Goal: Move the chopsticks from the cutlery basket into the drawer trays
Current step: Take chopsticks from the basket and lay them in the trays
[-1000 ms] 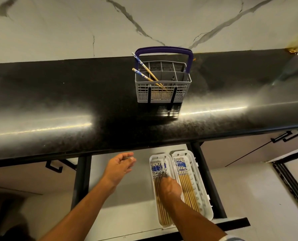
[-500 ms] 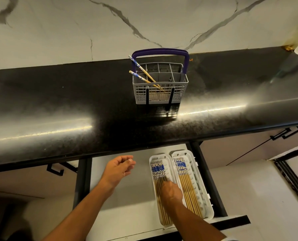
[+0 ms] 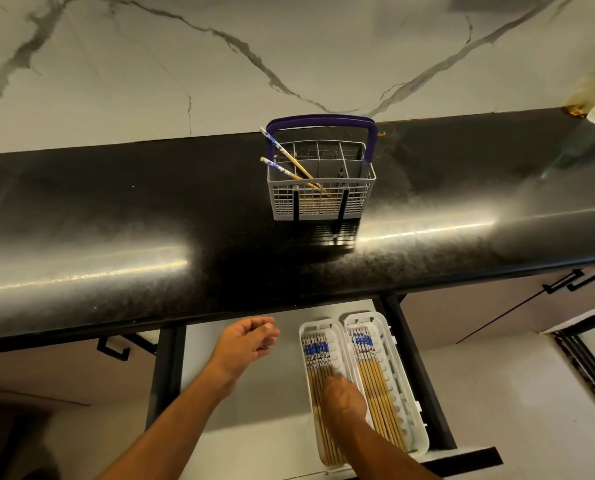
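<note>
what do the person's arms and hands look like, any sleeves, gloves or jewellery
Both forearms are bare right up to the bottom edge of the picture; no sleeve shows. The left hand and right hand wear no gloves. No watch, bracelet or ring can be seen, and no markings on either arm.

A glossy black stone countertop (image 3: 150, 220) spans the frame from 9 to 3 o'clock. At 12 o'clock, a white marble wall (image 3: 220, 64) with grey veins. At 3 o'clock, a black cabinet handle (image 3: 576, 280) on pale cabinet fronts.
</note>
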Demonstrator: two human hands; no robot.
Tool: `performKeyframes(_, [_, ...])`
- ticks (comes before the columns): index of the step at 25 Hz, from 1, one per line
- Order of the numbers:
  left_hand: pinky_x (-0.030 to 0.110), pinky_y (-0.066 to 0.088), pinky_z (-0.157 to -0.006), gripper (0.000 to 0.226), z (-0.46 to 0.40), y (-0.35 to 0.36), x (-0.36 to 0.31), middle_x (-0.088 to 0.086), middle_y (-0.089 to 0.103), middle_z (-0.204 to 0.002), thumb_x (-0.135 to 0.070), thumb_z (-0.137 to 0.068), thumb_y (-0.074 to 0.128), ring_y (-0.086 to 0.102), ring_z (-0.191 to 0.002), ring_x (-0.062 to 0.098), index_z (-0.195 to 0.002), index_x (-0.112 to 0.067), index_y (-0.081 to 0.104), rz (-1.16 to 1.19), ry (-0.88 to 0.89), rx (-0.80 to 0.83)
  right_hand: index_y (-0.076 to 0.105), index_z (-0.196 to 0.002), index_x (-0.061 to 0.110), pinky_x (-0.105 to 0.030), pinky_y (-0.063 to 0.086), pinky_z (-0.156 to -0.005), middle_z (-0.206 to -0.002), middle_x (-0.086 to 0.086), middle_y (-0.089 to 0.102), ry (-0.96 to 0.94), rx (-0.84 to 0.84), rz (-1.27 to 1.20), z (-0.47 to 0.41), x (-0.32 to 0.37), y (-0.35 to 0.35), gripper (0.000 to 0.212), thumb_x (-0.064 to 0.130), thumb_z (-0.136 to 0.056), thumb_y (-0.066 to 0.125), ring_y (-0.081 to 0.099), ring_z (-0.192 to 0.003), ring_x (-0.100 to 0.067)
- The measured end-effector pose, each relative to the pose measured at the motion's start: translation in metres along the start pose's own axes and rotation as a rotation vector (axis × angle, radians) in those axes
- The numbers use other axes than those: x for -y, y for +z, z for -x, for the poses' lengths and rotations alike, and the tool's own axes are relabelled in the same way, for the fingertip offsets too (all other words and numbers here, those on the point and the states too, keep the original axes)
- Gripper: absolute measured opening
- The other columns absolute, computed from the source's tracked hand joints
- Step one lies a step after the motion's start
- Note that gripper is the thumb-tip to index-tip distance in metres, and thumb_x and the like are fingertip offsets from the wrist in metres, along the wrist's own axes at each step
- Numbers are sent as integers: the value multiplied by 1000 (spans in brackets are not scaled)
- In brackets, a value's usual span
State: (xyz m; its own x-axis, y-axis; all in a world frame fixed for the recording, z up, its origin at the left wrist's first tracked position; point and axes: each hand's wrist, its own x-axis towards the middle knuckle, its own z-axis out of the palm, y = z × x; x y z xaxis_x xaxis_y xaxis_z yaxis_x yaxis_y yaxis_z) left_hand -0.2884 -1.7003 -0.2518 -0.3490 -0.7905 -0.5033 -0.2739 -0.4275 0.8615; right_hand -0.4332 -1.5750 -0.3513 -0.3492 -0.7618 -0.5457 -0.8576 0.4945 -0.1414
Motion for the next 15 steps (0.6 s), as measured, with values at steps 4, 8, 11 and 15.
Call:
performKeyframes(4, [34,59,-87,19,-4,-10,-33,6,77,-100,-20,-97,58,73,-97,21,-112,-15,68,-93,69,135,61,-113,12,-25,59,-79,-98,-3,67,-5,-47,-116,7,12,-65,17,15,-99,53,68,-87,-13])
performKeyframes(8, [34,60,-84,15,-21,-10,-114,8,77,-99,-18,-97,58,74,-95,22,-108,-15,69,-32,191,13,69,-93,15,-28,50,-59,-82,-2,67,-28,-316,-271,-4,26,-194,19,30,-96,56,63,-67,-15])
performKeyframes(11, [29,58,-78,10,-37,-2,-174,7,75,-94,-18,-97,59,71,-86,17,-97,-18,68,7,261,-106,70,-95,18,-33,52,-68,-91,-4,70,-145,-505,-333,-18,37,-274,21,32,-96,55,64,-79,-23])
performKeyframes(15, [33,58,-75,17,-75,13,-206,6,77,-87,-31,-83,75,72,-79,18,-91,-16,77,-215,331,-311,68,-104,18,-35,50,-75,-104,-6,69,-269,-571,-279,-44,62,-319,17,27,-95,57,66,-97,-29])
